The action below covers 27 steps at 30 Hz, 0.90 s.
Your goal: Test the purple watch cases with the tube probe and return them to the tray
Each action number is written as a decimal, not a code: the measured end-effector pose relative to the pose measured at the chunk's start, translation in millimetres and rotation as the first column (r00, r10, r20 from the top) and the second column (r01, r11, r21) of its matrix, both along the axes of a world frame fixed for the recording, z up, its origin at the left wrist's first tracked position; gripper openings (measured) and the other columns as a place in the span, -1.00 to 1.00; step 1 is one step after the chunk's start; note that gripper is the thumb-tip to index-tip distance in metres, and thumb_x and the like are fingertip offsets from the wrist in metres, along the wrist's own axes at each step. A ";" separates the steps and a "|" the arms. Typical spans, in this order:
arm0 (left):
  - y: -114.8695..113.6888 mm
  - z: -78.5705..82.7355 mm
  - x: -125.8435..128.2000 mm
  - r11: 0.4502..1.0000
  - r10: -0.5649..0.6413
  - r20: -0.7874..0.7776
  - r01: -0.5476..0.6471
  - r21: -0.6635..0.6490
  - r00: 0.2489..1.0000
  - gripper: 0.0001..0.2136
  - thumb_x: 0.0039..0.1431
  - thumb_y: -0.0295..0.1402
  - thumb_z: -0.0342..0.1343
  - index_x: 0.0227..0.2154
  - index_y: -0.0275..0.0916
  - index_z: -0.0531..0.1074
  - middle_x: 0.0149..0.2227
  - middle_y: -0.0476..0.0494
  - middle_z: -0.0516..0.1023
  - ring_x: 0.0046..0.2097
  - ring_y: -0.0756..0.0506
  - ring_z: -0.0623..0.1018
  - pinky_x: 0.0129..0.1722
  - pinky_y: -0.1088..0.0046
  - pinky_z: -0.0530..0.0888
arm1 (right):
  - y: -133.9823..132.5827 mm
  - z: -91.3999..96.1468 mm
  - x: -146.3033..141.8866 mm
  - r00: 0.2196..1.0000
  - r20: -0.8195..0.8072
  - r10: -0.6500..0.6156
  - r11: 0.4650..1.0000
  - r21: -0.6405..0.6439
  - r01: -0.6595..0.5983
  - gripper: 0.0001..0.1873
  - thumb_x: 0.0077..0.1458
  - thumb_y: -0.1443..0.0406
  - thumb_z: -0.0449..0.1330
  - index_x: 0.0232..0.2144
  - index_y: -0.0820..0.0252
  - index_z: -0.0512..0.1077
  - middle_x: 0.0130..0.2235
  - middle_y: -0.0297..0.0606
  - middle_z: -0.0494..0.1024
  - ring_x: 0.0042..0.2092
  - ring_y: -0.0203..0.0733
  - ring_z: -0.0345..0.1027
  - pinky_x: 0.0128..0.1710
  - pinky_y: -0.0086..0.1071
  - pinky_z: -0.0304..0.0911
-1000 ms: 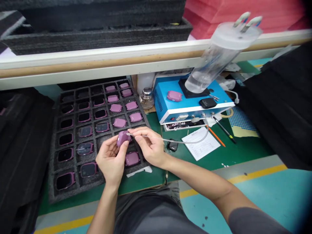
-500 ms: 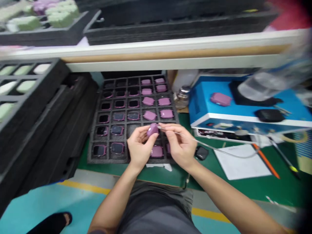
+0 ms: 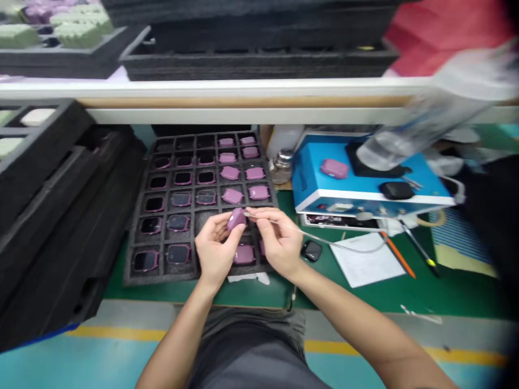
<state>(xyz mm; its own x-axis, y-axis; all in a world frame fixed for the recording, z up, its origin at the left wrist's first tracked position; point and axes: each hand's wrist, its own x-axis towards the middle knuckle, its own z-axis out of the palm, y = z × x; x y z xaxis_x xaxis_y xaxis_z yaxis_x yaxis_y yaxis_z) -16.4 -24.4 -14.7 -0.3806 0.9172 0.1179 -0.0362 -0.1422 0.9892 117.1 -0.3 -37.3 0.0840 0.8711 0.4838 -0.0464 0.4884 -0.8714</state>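
My left hand [image 3: 217,246] is closed around a purple watch case [image 3: 235,218], held tilted above the black foam tray [image 3: 162,276]. My right hand [image 3: 281,243] pinches the end of a thin pale cable [image 3: 320,237] against the right side of that case. Whether the tip is in the case or only touching it, I cannot tell. The cable curves right towards a blue box [image 3: 316,162]. In the tray's compartments sit several purple watch cases, those at left with dark screens up, those at right with purple faces up. My hands cover part of its front rows.
On the blue box lie another purple case [image 3: 334,168], a black case [image 3: 396,190] and a tilted clear bottle [image 3: 385,146]. White paper [image 3: 371,259], an orange pen [image 3: 399,255] and a small black case [image 3: 311,250] lie right. Stacked foam trays [image 3: 52,216] stand left; a shelf edge [image 3: 243,116] crosses behind.
The view has shifted, so hands, tray and box appear further left. Both hands keep the same hold on the watch case and the cable.
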 end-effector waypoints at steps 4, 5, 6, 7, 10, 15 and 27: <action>5.8 -0.5 0.0 0.999 0.035 -0.025 -0.034 0.035 0.999 -0.70 -0.01 -0.39 0.49 -0.19 -0.29 0.61 -0.21 -0.19 0.77 -0.18 -0.09 0.77 -0.14 0.53 0.68 | 5.9 5.8 0.1 1.000 0.024 -0.006 1.000 0.029 0.005 -0.87 0.40 0.25 0.20 -0.17 0.06 0.57 -0.11 -0.19 0.72 -0.04 -0.15 0.68 -0.04 -0.26 0.63; 6.7 -0.5 0.1 0.999 0.037 -0.032 -0.036 0.040 0.999 -0.69 -0.02 -0.40 0.49 -0.19 -0.29 0.61 -0.21 -0.19 0.77 -0.18 -0.09 0.77 -0.14 0.53 0.68 | 6.9 6.5 0.5 1.000 0.027 -0.005 0.999 0.032 0.004 -0.86 0.40 0.25 0.20 -0.17 0.06 0.57 -0.11 -0.18 0.72 -0.04 -0.15 0.67 -0.06 -0.27 0.63; 7.4 -0.4 0.1 0.998 0.037 -0.037 -0.036 0.044 0.999 -0.69 -0.02 -0.41 0.49 -0.18 -0.29 0.61 -0.20 -0.18 0.77 -0.18 -0.08 0.77 -0.14 0.54 0.68 | 7.6 7.0 0.9 1.000 0.029 -0.003 0.999 0.033 0.002 -0.86 0.40 0.25 0.19 -0.17 0.07 0.57 -0.10 -0.18 0.72 -0.03 -0.16 0.67 -0.06 -0.28 0.63; 7.6 -0.2 0.2 0.998 0.035 -0.041 -0.034 0.047 0.999 -0.68 -0.02 -0.42 0.50 -0.18 -0.28 0.62 -0.20 -0.18 0.77 -0.18 -0.07 0.77 -0.14 0.56 0.67 | 8.0 7.2 1.3 1.000 0.031 -0.002 0.999 0.035 0.001 -0.86 0.40 0.25 0.19 -0.17 0.07 0.57 -0.10 -0.18 0.72 -0.03 -0.17 0.67 -0.06 -0.29 0.63; 7.6 0.8 0.6 0.998 0.033 -0.045 -0.030 0.053 0.998 -0.69 -0.01 -0.42 0.49 -0.17 -0.28 0.62 -0.20 -0.18 0.77 -0.18 -0.06 0.77 -0.13 0.57 0.67 | 8.2 7.2 2.2 1.000 0.030 0.008 0.999 0.035 -0.009 -0.86 0.40 0.26 0.19 -0.17 0.07 0.57 -0.09 -0.17 0.71 -0.02 -0.17 0.66 -0.05 -0.29 0.62; 8.1 1.5 1.7 0.998 0.035 -0.046 -0.033 0.049 0.998 -0.69 -0.01 -0.42 0.49 -0.17 -0.28 0.62 -0.19 -0.19 0.77 -0.18 -0.07 0.77 -0.13 0.55 0.68 | 8.2 7.2 1.9 1.000 0.005 0.029 0.999 0.017 -0.029 -0.86 0.40 0.25 0.20 -0.16 0.06 0.58 -0.09 -0.17 0.71 -0.02 -0.16 0.66 -0.04 -0.27 0.62; 8.4 -0.2 4.0 0.998 0.043 -0.080 -0.040 0.040 0.996 -0.67 -0.01 -0.33 0.49 -0.18 -0.28 0.60 -0.20 -0.20 0.76 -0.17 -0.12 0.76 -0.12 0.45 0.69 | 8.5 6.1 2.0 0.999 -0.003 0.036 0.999 0.013 -0.036 -0.86 0.40 0.23 0.20 -0.16 0.04 0.58 -0.08 -0.18 0.70 -0.02 -0.15 0.66 -0.06 -0.27 0.63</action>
<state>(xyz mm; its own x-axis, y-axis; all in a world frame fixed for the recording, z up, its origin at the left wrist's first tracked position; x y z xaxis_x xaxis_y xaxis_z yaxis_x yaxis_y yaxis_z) -12.4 -16.0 -14.8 -0.4064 0.8948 0.1845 0.0500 -0.1799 0.9824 119.1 8.2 -31.2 0.0539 0.8675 0.4944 -0.0670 0.4972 -0.8651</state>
